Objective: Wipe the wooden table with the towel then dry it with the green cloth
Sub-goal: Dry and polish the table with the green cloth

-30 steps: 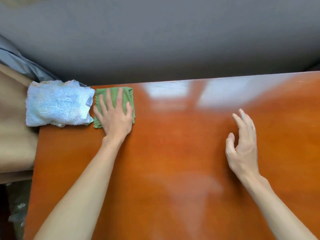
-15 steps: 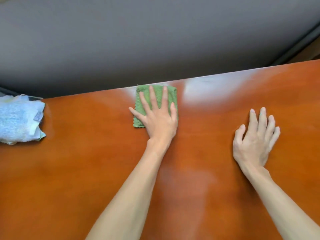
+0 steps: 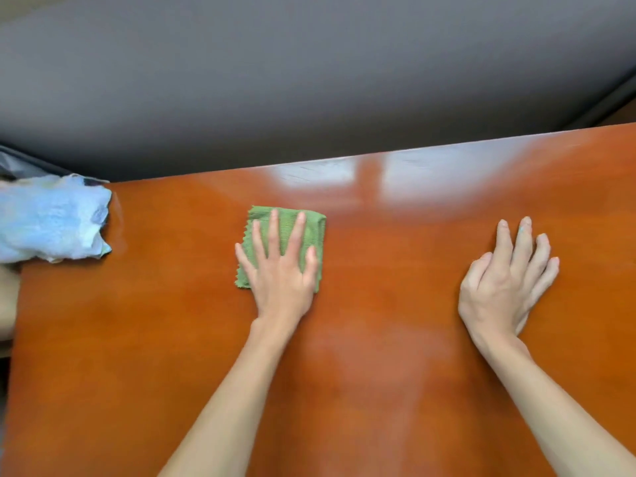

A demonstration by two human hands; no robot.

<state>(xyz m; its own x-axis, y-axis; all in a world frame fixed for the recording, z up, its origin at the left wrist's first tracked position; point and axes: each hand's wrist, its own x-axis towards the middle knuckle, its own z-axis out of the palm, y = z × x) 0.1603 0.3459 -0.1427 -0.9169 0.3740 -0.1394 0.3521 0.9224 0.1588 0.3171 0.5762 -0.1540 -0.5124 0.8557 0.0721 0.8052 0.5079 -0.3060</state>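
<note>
My left hand (image 3: 280, 270) lies flat with spread fingers on the folded green cloth (image 3: 315, 227), pressing it onto the glossy orange-brown wooden table (image 3: 155, 321) a little back from its far edge. My right hand (image 3: 506, 287) rests palm down on the bare tabletop to the right, fingers loosely together, holding nothing. The crumpled pale blue-white towel (image 3: 51, 220) sits at the table's far left corner, well left of the cloth.
A grey cushioned surface (image 3: 309, 80) runs along beyond the table's far edge. The table's left edge is near the towel, with a tan surface (image 3: 7, 304) beside it. Bright reflections sit on the tabletop near the far edge.
My left hand has slid the green cloth rightward from beside the towel toward the table's middle, then slightly nearer me. My right hand settled flat on the table.
</note>
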